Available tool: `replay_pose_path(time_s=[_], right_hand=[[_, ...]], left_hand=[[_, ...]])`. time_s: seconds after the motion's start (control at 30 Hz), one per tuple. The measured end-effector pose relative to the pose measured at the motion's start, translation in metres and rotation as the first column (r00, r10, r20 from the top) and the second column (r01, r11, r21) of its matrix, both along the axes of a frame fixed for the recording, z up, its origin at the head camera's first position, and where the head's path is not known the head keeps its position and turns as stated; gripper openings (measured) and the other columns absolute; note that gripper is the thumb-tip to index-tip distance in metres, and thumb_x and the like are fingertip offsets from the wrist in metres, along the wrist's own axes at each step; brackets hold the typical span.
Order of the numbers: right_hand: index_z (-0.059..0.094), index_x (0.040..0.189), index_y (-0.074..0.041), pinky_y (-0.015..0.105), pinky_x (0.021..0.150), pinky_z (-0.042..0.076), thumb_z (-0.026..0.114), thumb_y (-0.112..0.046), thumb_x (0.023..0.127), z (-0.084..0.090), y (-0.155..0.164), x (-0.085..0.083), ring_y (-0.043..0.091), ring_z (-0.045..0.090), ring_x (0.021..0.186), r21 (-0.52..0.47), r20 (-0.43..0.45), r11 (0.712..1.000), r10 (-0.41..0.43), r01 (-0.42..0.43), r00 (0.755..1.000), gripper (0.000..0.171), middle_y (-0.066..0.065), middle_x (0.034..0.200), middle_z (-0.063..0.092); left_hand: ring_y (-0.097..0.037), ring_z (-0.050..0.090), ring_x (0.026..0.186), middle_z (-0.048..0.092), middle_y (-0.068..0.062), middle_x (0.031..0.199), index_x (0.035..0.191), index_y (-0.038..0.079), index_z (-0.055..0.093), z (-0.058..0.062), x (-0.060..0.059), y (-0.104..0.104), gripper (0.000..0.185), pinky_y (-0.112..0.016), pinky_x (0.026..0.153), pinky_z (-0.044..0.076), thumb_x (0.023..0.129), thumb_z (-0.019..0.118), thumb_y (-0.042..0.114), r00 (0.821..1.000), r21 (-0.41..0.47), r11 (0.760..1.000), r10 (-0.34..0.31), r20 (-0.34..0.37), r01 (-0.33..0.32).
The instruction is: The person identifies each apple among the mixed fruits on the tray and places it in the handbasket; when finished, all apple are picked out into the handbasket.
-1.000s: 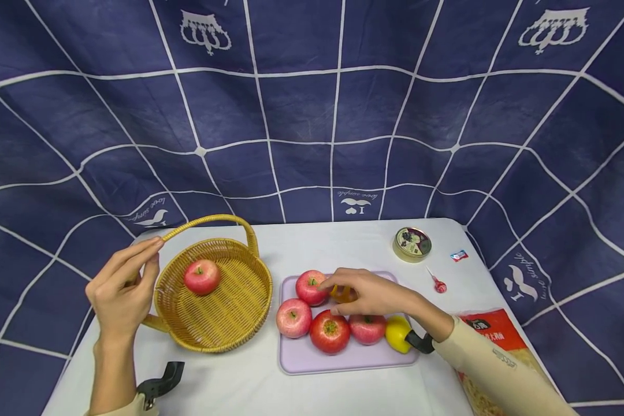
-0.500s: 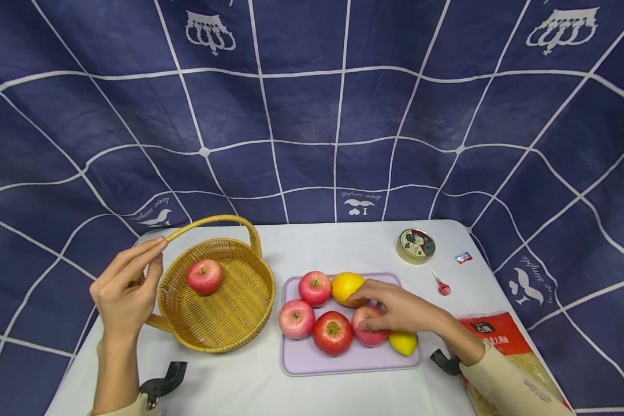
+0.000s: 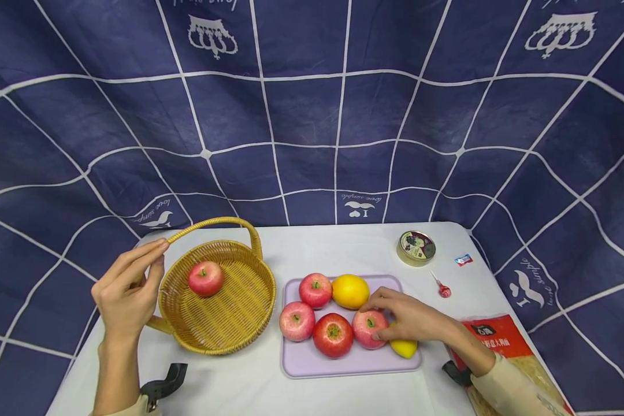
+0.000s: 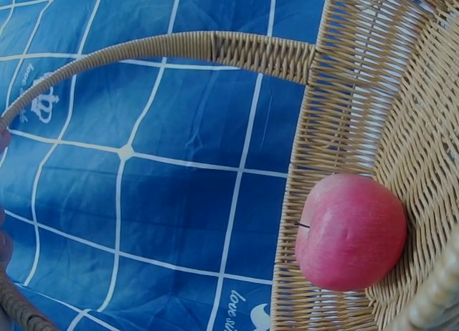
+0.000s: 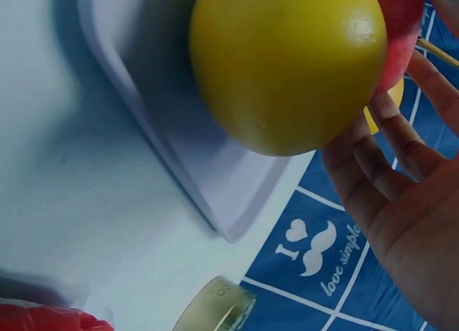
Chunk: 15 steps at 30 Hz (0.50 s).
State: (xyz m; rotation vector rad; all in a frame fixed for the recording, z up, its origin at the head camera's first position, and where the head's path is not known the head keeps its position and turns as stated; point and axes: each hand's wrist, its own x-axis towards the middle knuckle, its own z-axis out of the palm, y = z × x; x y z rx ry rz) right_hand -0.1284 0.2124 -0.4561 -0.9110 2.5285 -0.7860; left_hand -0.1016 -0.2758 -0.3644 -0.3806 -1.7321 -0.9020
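The right hand lay open over a red apple and a yellow lemon at the lilac tray's four o'clock — the left hand, fingers straight, touched the woven wicker basket's rim.

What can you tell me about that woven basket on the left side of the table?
The basket is round and shallow, woven from golden-tan wicker, with one arched handle standing upright over its far side. It sits flat on the white table, just left of the lilac tray. One pinkish-red apple lies inside, stem up, towards the left. The left hand rests beside its rim, fingers reaching to the handle's end.
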Motion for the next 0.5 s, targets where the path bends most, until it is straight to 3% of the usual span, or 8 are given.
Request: replay_pose_path(time_s=[0.5], right_hand=[[0.062, 0.129, -0.04, 0.042, 0.1, 0.05, 0.08, -0.053, 0.079, -0.0077, 0.0019, 0.0014, 0.006, 0.055, 0.108, 0.026, 0.068, 1.0, -0.018, 0.016, 0.998, 0.054, -0.02, 0.122, 0.054]], left_hand=[[-0.001, 0.035, 0.059, 0.075, -0.022, 0.095, 0.093, -0.005, 0.079, -0.0004, 0.0003, -0.0011, 0.011, -0.005, 0.059, 0.023, 0.086, 0.07, -0.004, 1.0, -0.014, 1.0, 0.006, 0.001, -0.006]])
